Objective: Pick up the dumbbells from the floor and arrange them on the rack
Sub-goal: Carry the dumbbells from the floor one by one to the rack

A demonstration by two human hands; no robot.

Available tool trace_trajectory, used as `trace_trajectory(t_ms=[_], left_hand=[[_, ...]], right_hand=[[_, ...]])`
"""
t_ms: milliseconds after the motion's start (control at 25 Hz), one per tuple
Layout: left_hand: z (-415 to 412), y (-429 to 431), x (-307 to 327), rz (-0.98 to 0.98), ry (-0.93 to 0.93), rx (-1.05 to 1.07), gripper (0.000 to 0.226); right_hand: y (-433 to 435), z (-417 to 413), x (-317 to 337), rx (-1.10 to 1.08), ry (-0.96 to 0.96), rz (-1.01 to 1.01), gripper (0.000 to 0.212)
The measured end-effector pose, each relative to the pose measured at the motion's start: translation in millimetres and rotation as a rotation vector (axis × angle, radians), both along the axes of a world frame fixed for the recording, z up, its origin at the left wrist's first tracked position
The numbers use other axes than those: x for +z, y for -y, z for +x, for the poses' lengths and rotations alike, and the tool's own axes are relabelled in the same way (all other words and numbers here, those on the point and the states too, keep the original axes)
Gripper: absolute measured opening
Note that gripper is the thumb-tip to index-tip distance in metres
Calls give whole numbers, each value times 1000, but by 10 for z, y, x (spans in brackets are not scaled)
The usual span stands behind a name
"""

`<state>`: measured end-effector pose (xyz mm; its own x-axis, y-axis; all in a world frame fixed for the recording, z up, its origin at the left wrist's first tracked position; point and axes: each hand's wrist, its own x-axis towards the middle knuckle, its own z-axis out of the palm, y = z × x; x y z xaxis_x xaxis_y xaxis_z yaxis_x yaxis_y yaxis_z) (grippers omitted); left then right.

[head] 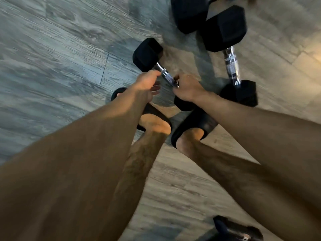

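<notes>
A small black hex dumbbell (147, 53) with a chrome handle lies on the wood floor in front of my feet. My right hand (188, 88) is curled around the near part of its handle. My left hand (147, 82) hovers just beside the handle with fingers loosely spread, its fingertips close to the chrome. The dumbbell's near head (182, 104) is mostly hidden under my right wrist. A larger hex dumbbell (231, 64) lies to the right, apart from both hands. No rack is in view.
Another big black dumbbell head (189, 13) sits at the top edge. My feet in black slides (194, 124) stand just behind the small dumbbell. A dark object (238, 228) lies at the bottom right. Grey wood floor (52, 49) stretches to the left.
</notes>
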<state>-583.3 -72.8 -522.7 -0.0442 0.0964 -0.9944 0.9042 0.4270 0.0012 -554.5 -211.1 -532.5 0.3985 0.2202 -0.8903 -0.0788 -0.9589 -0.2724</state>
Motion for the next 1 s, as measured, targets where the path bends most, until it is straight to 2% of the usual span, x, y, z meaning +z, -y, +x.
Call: trace_trajectory(t_ms=[200,360,480,600,880,1000], left_hand=[[32,103,-304,-104,121,494,6],[40,85,-129,-165,160,490,11],[-86,13,244,-188,167,497,22],[-207,-114,952,-201,185,539,22],[-581,-546,3169,-204,250,721,18],[-701,-735,4108,-142,291,771,23]], right_hand=[[-71,-83,-306,-25,-6,-51,26],[-45,-110,-93,30,55,-83,31],[-51,-106,383,109,73,-93,31],[-151,-129,1129,166,52,-61,30],[-586,-212,3313,293,48,24,27],[-825,-243,4205,372,77,76,31]])
